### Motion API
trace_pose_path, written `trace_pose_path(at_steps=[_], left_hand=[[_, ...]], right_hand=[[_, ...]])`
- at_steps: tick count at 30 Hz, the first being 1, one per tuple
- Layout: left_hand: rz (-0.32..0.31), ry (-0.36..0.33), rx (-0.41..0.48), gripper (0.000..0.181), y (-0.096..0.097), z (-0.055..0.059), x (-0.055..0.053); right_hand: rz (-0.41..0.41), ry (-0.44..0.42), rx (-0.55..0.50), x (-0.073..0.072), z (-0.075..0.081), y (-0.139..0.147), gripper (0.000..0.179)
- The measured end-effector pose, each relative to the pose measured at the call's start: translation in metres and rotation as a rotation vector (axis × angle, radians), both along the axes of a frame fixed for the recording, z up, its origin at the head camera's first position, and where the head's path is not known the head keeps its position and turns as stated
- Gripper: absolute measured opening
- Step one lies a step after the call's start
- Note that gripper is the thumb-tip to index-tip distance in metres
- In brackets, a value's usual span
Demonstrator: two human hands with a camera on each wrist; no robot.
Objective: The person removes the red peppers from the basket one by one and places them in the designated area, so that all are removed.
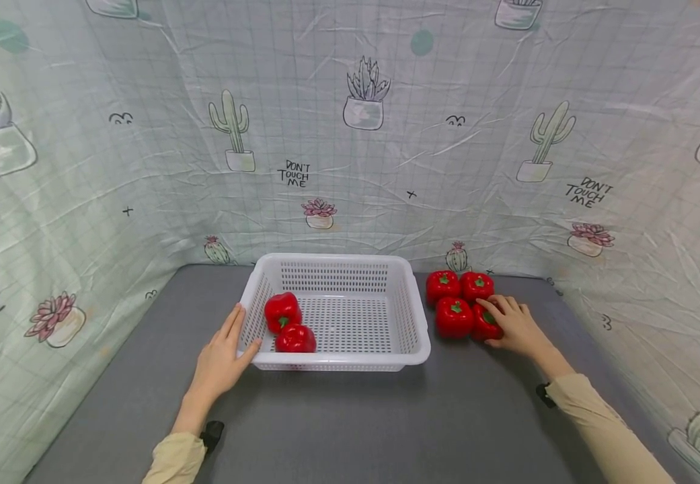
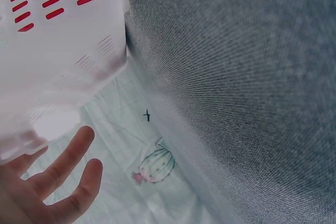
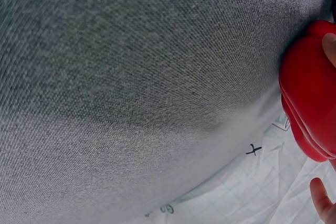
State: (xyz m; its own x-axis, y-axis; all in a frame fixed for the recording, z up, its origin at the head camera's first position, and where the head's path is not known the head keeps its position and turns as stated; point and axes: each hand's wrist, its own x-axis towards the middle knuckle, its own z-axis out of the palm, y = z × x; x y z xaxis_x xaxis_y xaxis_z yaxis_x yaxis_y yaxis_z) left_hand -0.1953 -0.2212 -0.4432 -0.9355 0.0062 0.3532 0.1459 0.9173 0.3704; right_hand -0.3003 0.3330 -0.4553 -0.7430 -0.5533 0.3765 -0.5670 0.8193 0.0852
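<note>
My left hand [image 1: 218, 361] rests against the left rim of a white perforated plastic basket [image 1: 350, 359], its fingers fairly straight along the side and its thumb near the front corner. Inside the basket, at the left, lie two red bell peppers, one [image 1: 282, 310] behind the other [image 1: 295, 339]. On the right, my right hand [image 1: 518, 328] grips the front right bell pepper [image 1: 484, 327] of a tight group, thumb on its near side and fingers over the far side. In the right wrist view the thumb lies on this red pepper [image 3: 310, 87].
Three more red bell peppers stand against the gripped one: front left [image 1: 454, 318], back left [image 1: 443, 287] and back right [image 1: 477, 286]. The grey table [image 1: 350, 423] ends at a patterned cloth [image 1: 350, 202] behind and at both sides.
</note>
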Motion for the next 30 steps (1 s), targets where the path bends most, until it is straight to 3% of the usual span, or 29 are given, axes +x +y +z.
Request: trace_pose_path(at_steps=[17,25,30], left_hand=[[0.001,0.004,0.004,0.071,0.002,-0.003,0.0],[0.006,-0.003,0.004,0.071,0.001,-0.002,0.0],[0.004,0.0,0.01,0.071,0.001,-0.001,0.0]], right_hand=[[0.009,0.037,0.0,0.01,0.012,-0.006,0.087],[0.041,0.086,-0.098,0.016,0.03,-0.033,0.069],[0.108,0.133,-0.148,0.019,0.044,-0.057,0.055]])
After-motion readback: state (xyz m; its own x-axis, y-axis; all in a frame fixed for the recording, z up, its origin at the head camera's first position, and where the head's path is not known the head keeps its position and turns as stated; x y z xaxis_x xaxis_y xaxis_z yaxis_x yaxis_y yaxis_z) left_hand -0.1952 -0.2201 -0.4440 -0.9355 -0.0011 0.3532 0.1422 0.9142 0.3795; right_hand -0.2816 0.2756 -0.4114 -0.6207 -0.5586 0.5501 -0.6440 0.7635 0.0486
